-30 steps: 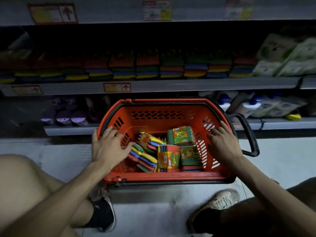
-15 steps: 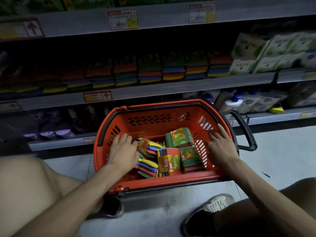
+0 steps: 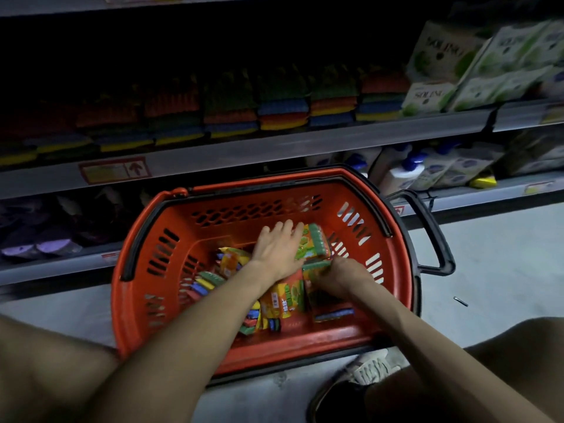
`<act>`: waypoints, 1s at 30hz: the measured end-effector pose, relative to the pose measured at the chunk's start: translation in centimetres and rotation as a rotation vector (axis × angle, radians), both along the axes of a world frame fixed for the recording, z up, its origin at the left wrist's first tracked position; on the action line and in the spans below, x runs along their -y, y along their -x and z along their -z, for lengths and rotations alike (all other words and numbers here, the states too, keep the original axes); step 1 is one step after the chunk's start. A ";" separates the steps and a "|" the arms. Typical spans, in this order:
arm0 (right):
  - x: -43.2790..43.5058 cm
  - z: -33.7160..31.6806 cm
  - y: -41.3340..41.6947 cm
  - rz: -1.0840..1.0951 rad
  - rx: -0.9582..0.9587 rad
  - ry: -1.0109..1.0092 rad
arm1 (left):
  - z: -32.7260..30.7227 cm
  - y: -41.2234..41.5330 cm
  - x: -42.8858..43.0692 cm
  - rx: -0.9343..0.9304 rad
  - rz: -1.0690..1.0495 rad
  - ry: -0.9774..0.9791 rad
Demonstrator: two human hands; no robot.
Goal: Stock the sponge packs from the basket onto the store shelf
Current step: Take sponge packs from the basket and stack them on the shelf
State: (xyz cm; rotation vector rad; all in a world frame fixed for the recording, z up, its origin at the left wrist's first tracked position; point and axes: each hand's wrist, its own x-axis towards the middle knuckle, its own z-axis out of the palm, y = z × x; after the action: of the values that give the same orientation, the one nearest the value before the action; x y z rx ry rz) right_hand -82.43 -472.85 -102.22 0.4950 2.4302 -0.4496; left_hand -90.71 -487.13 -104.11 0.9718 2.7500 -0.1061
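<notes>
**Both hands deep in the red basket before a dim sponge shelf**

A person crouched on a pale grey floor point(image 3: 488, 270) reaches both bare arms into a red plastic shopping basket point(image 3: 146, 288), its slotted walls edged with a black rim and a black loop handle point(image 3: 433, 236) jutting to the right. The left hand point(image 3: 279, 251) lies palm down with fingers spread across a green-and-orange sponge pack point(image 3: 316, 245) near the far right of the basket floor. The right hand point(image 3: 338, 274) is curled, fingers closed around the edge of a second green-topped pack point(image 3: 317, 265) just below it; how firm the hold is cannot be made out. More glossy wrapped packs point(image 3: 283, 303) lie jumbled in the basket, yellow, blue, red and green layers showing at their edges, partly covered by the forearms.

Behind the basket, the grey metal store shelf point(image 3: 244, 148) carries a long row of stacked sponges point(image 3: 283, 111) in the same banded colours, their ridged tops fading into deep shadow toward the left. White-and-green boxed goods point(image 3: 457, 71) lean at the far right of that shelf. On the lower shelf stand white bottles with blue caps point(image 3: 403, 172) on the right and purple rounded items point(image 3: 45, 242) on the left, too dark to identify. A white shoe point(image 3: 369, 366) shows near the basket's near edge; bare knees are cut off at both lower corners.
</notes>
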 end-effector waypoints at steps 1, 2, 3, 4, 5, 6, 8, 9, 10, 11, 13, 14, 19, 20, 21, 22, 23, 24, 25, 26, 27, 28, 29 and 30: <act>-0.2 0.6 0.3 0.041 0.062 0.052 | 0.7 0.2 -0.4 0.022 -0.032 0.000; -0.5 1.3 0.5 0.089 0.119 0.121 | 1.3 0.4 -0.8 0.050 -0.058 0.000; -0.6 2.0 0.6 0.140 0.171 0.197 | 1.8 0.4 -1.0 0.074 -0.075 -0.005; -0.6 2.6 0.6 0.185 0.201 0.261 | 2.3 0.3 -1.2 0.090 -0.086 -0.010; -0.6 3.1 0.6 0.227 0.208 0.305 | 2.6 0.2 -1.4 0.095 -0.097 -0.015; -0.5 3.7 0.6 0.272 0.196 0.326 | 2.8 0.1 -1.5 0.093 -0.109 -0.018; -0.4 4.2 0.5 0.365 0.157 0.369 | 3.0 0.1 -1.9 0.075 -0.133 -0.015; -0.3 4.4 0.5 0.415 0.146 0.397 | 3.0 0.0 -2.1 0.063 -0.141 -0.009; -0.4 4.7 0.5 0.476 0.140 0.418 | 3.0 0.0 -2.4 0.054 -0.148 -0.001; -0.5 4.7 0.5 0.524 0.138 0.432 | 3.0 0.0 -2.5 0.051 -0.154 0.006; -0.8 4.5 0.6 0.601 0.135 0.431 | 2.9 -0.2 -2.7 0.055 -0.178 0.006; -0.8 4.0 0.5 0.633 0.126 0.429 | 2.7 -0.4 -2.7 0.065 -0.203 0.000; -0.4 2.3 0.2 0.655 0.123 0.499 | 0.4 -0.7 -0.6 0.093 -0.273 -0.107; -0.1 1.9 0.2 0.649 0.123 0.525 | -0.3 -0.7 0.2 0.084 -0.262 -0.119; 0.1 1.5 0.1 0.644 0.117 0.542 | -1.1 -0.7 0.9 0.073 -0.247 -0.122; 0.4 1.2 -0.1 0.637 0.091 0.573 | -2.0 -0.7 1.7 0.058 -0.229 -0.121; 0.6 1.0 -0.2 0.632 0.064 0.580 | -2.9 -0.7 2.5 0.042 -0.210 -0.119; 0.8 0.6 -0.4 0.629 0.045 0.589 | -4.0 -0.7 3.2 0.028 -0.189 -0.120; 1.0 0.4 -0.5 0.624 0.026 0.588 | -5.2 -0.8 3.9 0.015 -0.168 -0.124; 1.3 0.2 -0.6 0.614 0.005 0.593 | -6.4 -0.7 4.6 0.000 -0.144 -0.122; 1.7 -0.5 -0.7 0.598 -0.019 0.581 | -7.8 -0.7 5.2 -0.019 -0.113 -0.111; 1.9 -0.8 -0.8 0.586 -0.052 0.571 | -9.2 -0.7 5.8 -0.041 -0.075 -0.090; 2.3 -1.5 -0.8 0.572 -0.091 0.554 | -10.7 -0.8 6.5 -0.062 -0.032 -0.066; 2.7 -2.2 -1.0 0.556 -0.134 0.541 | -12.1 -1.0 7.1 -0.073 0.005 -0.045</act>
State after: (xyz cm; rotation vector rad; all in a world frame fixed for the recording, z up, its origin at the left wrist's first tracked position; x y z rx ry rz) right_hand -81.48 -475.59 -100.06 0.9094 2.1301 -1.3615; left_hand -89.72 -494.26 -92.06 1.0062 2.8278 -0.0829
